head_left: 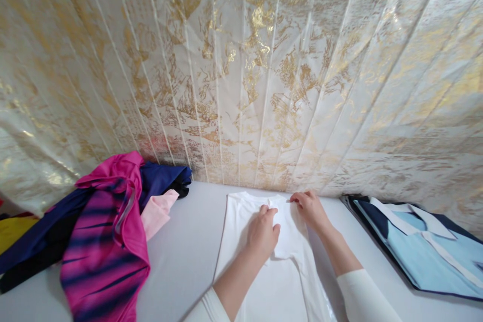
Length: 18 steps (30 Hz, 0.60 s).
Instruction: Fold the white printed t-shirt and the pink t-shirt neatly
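Note:
A white shirt lies partly folded on the white table, with one side turned over its middle and a sleeve running down its right side. My left hand rests on the upper middle of the shirt, its thumb apart from the slightly curled fingers. At the shirt's top right corner, my right hand is closed, pinching the fabric's edge between thumb and fingers. The shirt's lower end runs out of view at the bottom, and my left forearm covers part of its left side.
A loose heap on the left holds a pink and navy garment, a light pink cloth and a yellow cloth. Folded light blue and navy shirts lie right. Behind the table hangs a gold-patterned sheet.

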Each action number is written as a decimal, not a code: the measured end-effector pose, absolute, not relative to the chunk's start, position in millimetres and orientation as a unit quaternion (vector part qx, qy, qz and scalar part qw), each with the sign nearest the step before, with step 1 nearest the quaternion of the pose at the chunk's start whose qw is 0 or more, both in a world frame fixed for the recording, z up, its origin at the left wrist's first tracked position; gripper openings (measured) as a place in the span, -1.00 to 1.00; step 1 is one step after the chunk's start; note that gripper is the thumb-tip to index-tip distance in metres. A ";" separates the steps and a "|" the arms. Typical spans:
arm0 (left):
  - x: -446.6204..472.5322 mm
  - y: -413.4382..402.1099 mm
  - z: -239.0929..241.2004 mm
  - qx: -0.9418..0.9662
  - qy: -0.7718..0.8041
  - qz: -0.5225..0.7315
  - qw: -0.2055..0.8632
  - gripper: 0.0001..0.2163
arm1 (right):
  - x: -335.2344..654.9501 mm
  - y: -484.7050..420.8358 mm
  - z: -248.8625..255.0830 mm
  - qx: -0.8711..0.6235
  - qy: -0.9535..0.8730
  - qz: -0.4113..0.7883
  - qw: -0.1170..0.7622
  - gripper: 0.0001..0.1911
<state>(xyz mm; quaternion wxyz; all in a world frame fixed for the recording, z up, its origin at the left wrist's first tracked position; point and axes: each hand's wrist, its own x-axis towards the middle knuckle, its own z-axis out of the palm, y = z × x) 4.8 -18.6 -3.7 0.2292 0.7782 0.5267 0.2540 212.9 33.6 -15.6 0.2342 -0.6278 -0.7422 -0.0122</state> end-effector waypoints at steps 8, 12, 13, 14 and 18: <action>6.9 -28.4 -7.7 0.791 0.543 0.245 0.141 -0.42 | 171.3 1.7 -40.5 -0.546 -0.779 -0.051 0.305 -0.35; 7.4 -28.6 -16.3 0.790 0.546 0.249 0.122 -0.40 | 162.0 -24.6 -69.6 -0.512 -0.794 -0.081 0.319 -0.56; 7.0 -27.5 -17.5 0.791 0.545 0.250 0.120 -0.40 | 163.5 -28.8 -73.6 -0.519 -0.794 -0.086 0.306 -0.60; 5.9 -25.3 -17.8 0.793 0.543 0.249 0.120 -0.42 | 165.7 -31.8 -75.7 -0.527 -0.793 -0.089 0.292 -0.59; -14.8 -4.7 -10.0 0.808 0.519 0.249 0.123 -0.56 | 172.9 -37.4 -68.5 -0.550 -0.796 -0.071 0.243 -0.53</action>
